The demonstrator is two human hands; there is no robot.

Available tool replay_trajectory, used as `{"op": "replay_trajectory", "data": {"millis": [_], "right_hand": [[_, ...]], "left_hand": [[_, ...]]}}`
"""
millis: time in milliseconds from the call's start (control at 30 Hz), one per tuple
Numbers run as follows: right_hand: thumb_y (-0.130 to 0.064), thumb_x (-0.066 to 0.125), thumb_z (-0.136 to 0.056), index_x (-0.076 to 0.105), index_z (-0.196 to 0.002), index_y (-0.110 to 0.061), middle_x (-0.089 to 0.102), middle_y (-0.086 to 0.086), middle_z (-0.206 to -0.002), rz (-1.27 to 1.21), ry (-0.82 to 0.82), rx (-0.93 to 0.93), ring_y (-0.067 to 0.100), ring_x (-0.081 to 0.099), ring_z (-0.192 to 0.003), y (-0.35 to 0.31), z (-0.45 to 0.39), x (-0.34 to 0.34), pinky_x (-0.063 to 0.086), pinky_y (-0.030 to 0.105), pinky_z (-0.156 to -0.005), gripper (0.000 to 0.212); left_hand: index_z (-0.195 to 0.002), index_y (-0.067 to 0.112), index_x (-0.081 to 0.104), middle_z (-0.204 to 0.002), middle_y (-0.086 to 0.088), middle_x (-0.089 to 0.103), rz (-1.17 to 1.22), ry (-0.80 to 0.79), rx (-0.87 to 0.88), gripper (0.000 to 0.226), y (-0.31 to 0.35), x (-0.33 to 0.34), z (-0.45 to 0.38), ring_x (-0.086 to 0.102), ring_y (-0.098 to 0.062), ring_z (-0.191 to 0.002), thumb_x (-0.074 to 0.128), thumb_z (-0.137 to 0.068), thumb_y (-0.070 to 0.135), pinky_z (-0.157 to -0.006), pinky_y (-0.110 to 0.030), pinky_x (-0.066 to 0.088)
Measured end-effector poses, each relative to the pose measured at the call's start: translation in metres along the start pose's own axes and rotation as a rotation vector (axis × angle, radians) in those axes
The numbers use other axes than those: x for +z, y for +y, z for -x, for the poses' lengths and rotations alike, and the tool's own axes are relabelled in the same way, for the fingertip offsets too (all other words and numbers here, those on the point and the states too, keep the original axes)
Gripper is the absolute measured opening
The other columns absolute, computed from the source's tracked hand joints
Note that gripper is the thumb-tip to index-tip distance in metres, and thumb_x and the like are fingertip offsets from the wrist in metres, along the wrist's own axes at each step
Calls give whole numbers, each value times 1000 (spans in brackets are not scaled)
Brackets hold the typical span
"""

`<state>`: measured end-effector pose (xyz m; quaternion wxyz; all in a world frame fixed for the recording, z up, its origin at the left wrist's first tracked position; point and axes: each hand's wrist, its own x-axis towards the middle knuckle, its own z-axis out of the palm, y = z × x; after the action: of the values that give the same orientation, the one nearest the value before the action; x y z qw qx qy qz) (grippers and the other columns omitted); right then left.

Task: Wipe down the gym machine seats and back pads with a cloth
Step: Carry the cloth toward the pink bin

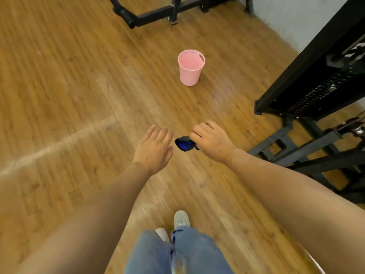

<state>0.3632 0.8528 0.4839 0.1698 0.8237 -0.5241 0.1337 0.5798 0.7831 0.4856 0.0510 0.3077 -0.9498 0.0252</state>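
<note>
My right hand [210,140] grips a bunched dark blue cloth [184,144], which sticks out to the left of its curled fingers. My left hand [155,148] hangs just left of the cloth, fingers straight and relaxed, holding nothing. Both hands are stretched out above the wooden floor. No seat or back pad shows in this view.
A pink plastic bucket [191,68] stands on the wooden floor [69,86] ahead of my hands. A black weight-stack machine frame [308,91] fills the right side, its base legs spreading over the floor. Another black machine base [158,12] lies at the top. My feet in grey shoes [181,218] are below.
</note>
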Motion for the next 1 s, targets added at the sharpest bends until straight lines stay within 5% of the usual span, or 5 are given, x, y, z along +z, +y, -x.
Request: {"op": "replay_trajectory", "data": {"millis": [333, 800, 1000], "right_hand": [[-10, 61, -75, 60, -83, -6, 61, 13, -89, 28, -106, 93, 29, 54, -72, 101, -58, 62, 44, 35, -78, 9], [8, 53, -87, 58, -89, -8, 62, 10, -88, 24, -51, 216, 28, 55, -71, 242, -200, 179, 45, 37, -74, 17], [-7, 65, -74, 49, -88, -11, 59, 9, -83, -52, -88, 216, 27, 54, -69, 318, -242, 231, 40, 34, -72, 22]], "left_hand": [[-123, 3, 58, -121, -12, 62, 88, 122, 94, 42, -67, 43, -139, 59, -29, -112, 47, -92, 29, -113, -44, 31], [-121, 3, 57, -120, -12, 61, 107, 40, 129, 39, -213, 77, -336, 58, -30, -114, 51, -92, 27, -114, -43, 29], [-117, 3, 61, -118, -12, 63, 87, -27, 145, 46, -242, 106, -426, 59, -29, -112, 36, -92, 32, -112, -42, 28]]}}
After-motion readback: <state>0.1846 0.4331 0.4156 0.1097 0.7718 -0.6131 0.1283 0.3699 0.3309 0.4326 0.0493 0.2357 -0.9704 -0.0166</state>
